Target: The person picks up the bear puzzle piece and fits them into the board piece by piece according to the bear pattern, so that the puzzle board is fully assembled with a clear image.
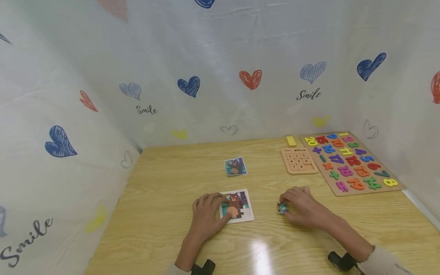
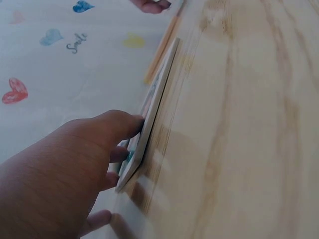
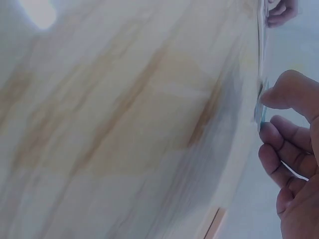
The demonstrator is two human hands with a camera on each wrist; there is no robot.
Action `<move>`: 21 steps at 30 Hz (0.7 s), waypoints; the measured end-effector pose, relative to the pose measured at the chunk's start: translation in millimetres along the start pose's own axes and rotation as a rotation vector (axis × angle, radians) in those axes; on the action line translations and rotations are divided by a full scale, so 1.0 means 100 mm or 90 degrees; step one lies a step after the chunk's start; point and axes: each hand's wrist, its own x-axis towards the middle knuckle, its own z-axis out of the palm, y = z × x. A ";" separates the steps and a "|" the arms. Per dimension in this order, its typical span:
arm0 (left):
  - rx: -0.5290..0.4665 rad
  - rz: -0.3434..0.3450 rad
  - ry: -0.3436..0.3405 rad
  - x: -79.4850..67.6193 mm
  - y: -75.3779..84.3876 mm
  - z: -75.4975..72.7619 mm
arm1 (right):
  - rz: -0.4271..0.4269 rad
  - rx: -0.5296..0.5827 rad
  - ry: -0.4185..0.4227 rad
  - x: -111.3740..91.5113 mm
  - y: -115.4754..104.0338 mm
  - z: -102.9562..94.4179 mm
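Note:
A square jigsaw puzzle (image 1: 235, 204) with a brown bear lies in a white frame on the table. Bare white shows at its lower right. My left hand (image 1: 207, 215) rests across the frame's left side, thumb and index fingertip touching the picture. To the right, my right hand (image 1: 304, 208) pinches a small teal and brown puzzle piece (image 1: 282, 208) between thumb and fingers, at the tabletop. From the right wrist, that piece (image 3: 261, 107) appears edge-on, thumb (image 3: 289, 92) against it. In the left wrist view the puzzle board (image 2: 154, 109) also appears edge-on.
Behind the puzzle lies a square bear picture (image 1: 235, 166). At the back right are a wooden number slide puzzle (image 1: 299, 161), a yellow block (image 1: 291, 141) and a board of coloured numbers (image 1: 357, 164). A white curtain printed with hearts (image 1: 213, 46) borders the wooden table (image 1: 165, 172).

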 end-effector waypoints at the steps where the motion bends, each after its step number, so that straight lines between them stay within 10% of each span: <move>1: 0.002 0.000 0.000 0.00 0.00 0.00 | 0.000 0.001 -0.004 0.02 -0.01 0.00; 21: 0.008 -0.001 0.006 0.00 0.03 -0.03 | -0.023 0.051 -0.069 0.37 -0.28 0.14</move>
